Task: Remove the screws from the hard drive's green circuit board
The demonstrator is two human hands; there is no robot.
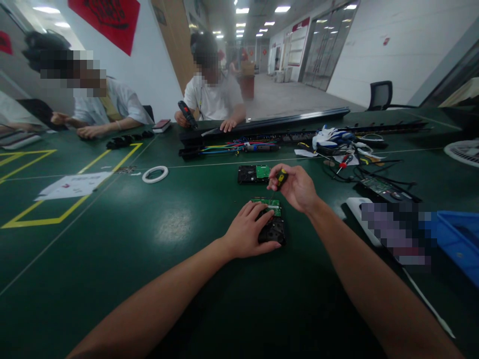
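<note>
A black hard drive point(275, 233) with a green circuit board lies on the dark green table in front of me. My left hand point(250, 228) rests over its left side, fingers spread and thumb along the near edge, partly hiding it. Between the fingers of my right hand point(297, 185) is a screwdriver point(281, 178) with a yellow and black handle, held upright. Its thin shaft points down at the circuit board; I cannot tell whether the tip touches a screw. Just beyond lies a second black drive point(247, 174) with a green board.
Long black housings with colored wires point(239, 146) run across the back. White-blue gloves point(331, 138), a red-handled screwdriver point(345, 161) and cables are at right, with a blue bin point(460, 239). A white ring point(155, 174) lies left. Across the table, a person holds a power screwdriver point(187, 114).
</note>
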